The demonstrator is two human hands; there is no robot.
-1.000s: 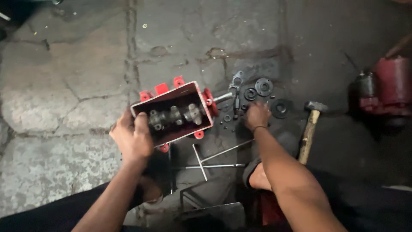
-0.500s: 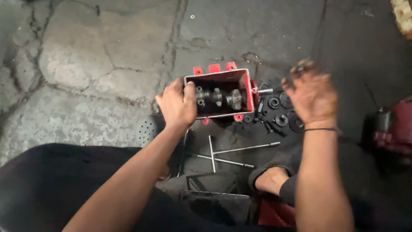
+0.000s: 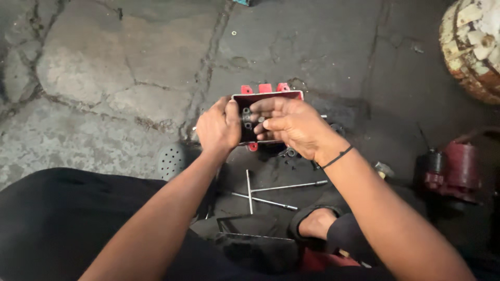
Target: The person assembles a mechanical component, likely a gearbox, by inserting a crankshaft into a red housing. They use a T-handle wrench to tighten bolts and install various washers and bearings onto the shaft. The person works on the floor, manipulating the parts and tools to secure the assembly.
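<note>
A red metal gear housing (image 3: 266, 93) stands on the stained concrete floor with its open side facing me, shafts and gears visible inside. My left hand (image 3: 219, 127) grips its left edge. My right hand (image 3: 291, 125) lies across the opening, fingers stretched into the housing and touching the metal parts inside; whether it pinches a part is hidden. A dark band circles the right wrist.
Two T-handle wrenches (image 3: 271, 190) lie on the floor below the housing, beside my foot (image 3: 317, 224). Loose dark gears (image 3: 289, 152) lie under my right hand. A red motor part (image 3: 453, 169) sits at the right, a round perforated drain cover (image 3: 172, 161) at the left, a white flaking object (image 3: 474, 41) top right.
My right hand rose from the loose gears at the right and came over the housing's opening, fingers now inside. My left hand kept its hold. The view shifted left.
</note>
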